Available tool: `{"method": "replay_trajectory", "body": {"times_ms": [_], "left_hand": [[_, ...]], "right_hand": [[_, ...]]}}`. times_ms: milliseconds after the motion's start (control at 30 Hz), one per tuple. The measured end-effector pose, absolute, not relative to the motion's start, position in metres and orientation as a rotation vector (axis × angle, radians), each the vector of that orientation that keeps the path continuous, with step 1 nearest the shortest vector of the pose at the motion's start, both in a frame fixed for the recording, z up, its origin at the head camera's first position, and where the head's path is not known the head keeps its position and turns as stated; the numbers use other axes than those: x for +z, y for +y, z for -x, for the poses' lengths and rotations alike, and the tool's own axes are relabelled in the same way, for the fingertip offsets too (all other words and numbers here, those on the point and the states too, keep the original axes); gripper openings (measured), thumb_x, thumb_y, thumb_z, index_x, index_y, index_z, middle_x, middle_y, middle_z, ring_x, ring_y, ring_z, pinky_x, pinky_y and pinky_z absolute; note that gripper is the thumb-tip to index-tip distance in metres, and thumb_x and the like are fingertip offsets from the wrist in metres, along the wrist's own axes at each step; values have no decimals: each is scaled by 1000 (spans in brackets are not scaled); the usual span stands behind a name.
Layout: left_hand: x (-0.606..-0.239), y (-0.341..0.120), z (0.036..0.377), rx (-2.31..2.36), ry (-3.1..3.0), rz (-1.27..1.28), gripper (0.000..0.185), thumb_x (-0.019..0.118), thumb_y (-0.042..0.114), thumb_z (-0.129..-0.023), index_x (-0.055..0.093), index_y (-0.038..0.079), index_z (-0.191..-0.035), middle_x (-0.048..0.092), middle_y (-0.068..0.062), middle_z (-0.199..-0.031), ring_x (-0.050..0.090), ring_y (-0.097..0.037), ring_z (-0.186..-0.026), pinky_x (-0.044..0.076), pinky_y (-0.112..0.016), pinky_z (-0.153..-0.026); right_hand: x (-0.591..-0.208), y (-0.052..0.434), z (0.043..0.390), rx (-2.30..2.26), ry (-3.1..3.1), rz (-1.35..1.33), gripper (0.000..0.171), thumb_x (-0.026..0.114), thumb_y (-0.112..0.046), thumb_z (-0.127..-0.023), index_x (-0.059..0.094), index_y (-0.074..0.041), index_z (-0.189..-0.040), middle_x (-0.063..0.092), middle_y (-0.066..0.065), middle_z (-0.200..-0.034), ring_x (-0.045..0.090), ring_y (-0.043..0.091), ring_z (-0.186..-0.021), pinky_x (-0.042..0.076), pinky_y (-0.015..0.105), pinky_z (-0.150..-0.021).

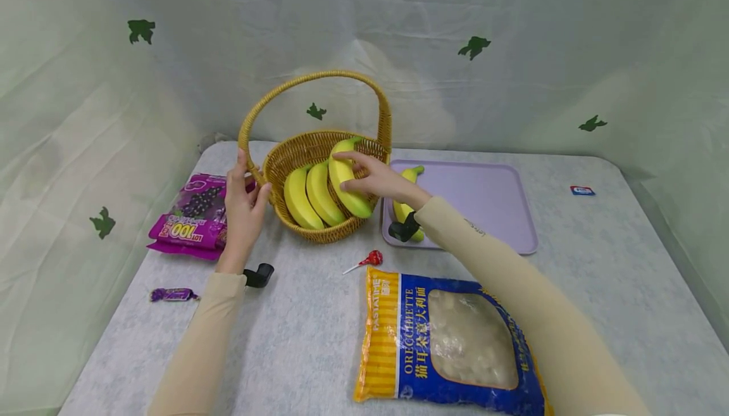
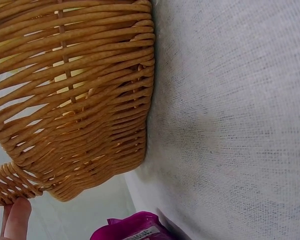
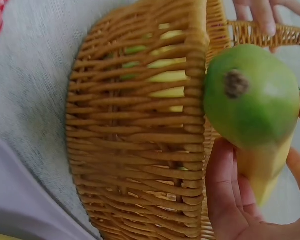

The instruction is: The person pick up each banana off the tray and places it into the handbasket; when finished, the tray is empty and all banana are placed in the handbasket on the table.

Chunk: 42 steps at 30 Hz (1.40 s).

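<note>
Gripping the rightmost banana (image 1: 348,182), the fingers (image 1: 352,157) of the right hand (image 1: 378,180) lay curled over its upper side while the thumb pressed it from below; in the right wrist view the same banana (image 3: 252,100) showed its green tip and dark end spot, with the thumb (image 3: 225,190) against its yellow flank. That banana rested in the wicker basket (image 1: 302,150), leaning on the rim at the right, just beside two more bananas (image 1: 310,197) lying side by side within. The left hand (image 1: 243,210) held the basket at the foot of its handle (image 1: 250,131) on the left, fingers and thumb closed about the woven stem; the left wrist view showed only fingertips (image 2: 17,220) near the handle base and the basket's wall (image 2: 80,100) standing on the grey tablecloth (image 2: 230,125).

Just right of the basket lay a lilac tray (image 1: 484,201) bearing a fourth banana (image 1: 409,178), partly hidden by the right wrist. To the left of the basket lay a purple grape candy bag (image 1: 190,216), touching the left hand's back, and nearer the front edge a single purple wrapped sweet (image 1: 173,294). In front of the basket lay a red lollipop (image 1: 367,260), and nearer still a blue and yellow orecchiette pasta bag (image 1: 450,346). A small blue tag (image 1: 582,190) lay far right.
</note>
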<state>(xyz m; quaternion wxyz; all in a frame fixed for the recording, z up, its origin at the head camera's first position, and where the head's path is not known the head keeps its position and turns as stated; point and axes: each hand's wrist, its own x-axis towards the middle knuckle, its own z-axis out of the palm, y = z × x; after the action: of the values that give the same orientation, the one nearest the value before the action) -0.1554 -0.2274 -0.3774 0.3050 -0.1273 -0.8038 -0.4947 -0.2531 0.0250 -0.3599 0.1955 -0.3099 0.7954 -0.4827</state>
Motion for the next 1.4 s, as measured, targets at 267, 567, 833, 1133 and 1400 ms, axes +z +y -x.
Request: {"method": "replay_trajectory", "body": {"times_ms": [267, 567, 833, 1133, 1400], "left_hand": [[-376, -226, 154, -1274, -2142, 332, 85, 50, -8, -95, 21, 53, -147, 35, -31, -125, 47, -51, -110, 43, -63, -92], [-375, -226, 153, -1294, -2146, 312, 85, 49, -9, -95, 22, 53, -147, 35, -32, -126, 47, -51, -112, 40, -65, -92], [-376, -226, 154, -1284, -2141, 316, 83, 50, -8, -95, 22, 51, -147, 35, -33, -126, 47, -53, -111, 40, -66, -91], [-377, -226, 154, -1283, -2149, 314, 83, 49, -9, -95, 22, 49, -148, 35, -33, -126, 46, -52, -112, 40, -65, -92], [-375, -225, 153, -1281, -2152, 309, 85, 49, -9, -95, 21, 53, -146, 34, -33, -127, 46, -51, -112, 40, -65, -92]], "right_hand": [[-364, 10, 264, -1271, 2300, 819, 58, 65, -24, -91, 43, -20, -145, 48, 10, -132, 46, 22, -112, 47, 35, -79], [-375, -6, 271, -1134, 2435, 789, 49, 64, -18, -91, 51, -12, -138, 56, 16, -121, 49, 23, -107, 43, 35, -88], [-377, -13, 269, -993, 2460, 773, 48, 63, -15, -91, 52, -8, -137, 54, 16, -126, 47, 26, -112, 43, 32, -87], [-376, -20, 268, -900, 2491, 703, 49, 62, -15, -92, 50, -11, -139, 50, 13, -139, 20, 34, -140, 35, 37, -105], [-374, -22, 265, -843, 2511, 699, 48, 60, -14, -93, 49, -11, -140, 49, 11, -140, 21, 31, -140, 36, 35, -101]]}}
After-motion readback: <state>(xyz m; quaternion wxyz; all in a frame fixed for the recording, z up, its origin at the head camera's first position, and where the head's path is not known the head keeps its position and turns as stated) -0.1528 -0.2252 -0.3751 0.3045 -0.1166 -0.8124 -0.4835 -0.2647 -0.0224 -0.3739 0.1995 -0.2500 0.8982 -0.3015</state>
